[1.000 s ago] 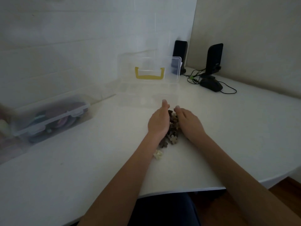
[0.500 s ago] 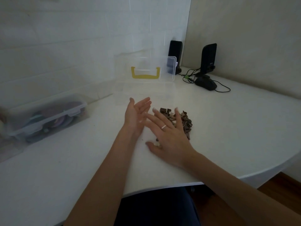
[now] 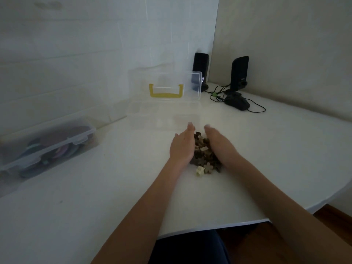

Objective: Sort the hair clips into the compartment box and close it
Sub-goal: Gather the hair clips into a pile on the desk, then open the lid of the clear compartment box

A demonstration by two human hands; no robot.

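My left hand point(image 3: 182, 147) and right hand point(image 3: 219, 144) lie flat and spread, cupping the clips point(image 3: 204, 155) between them on the table point(image 3: 95, 187), just before the lid-up box point(image 3: 163, 115).

I see the hair clips point(image 3: 204, 155) as one small heap of dark brown claw clips, bunched between the fingers point(image 3: 187, 138) of both flat hands. Two paler clips sit at the near edge of the heap, toward the wrists: a cream one point(image 3: 200, 170) and a tan flower-shaped one point(image 3: 209, 168), touching each other. The compartment box point(image 3: 163, 119) lies just beyond the fingertips, clear plastic, dividers faint. Its lid point(image 3: 165, 85) stands upright at the far side, open, with a yellow handle point(image 3: 166, 91).
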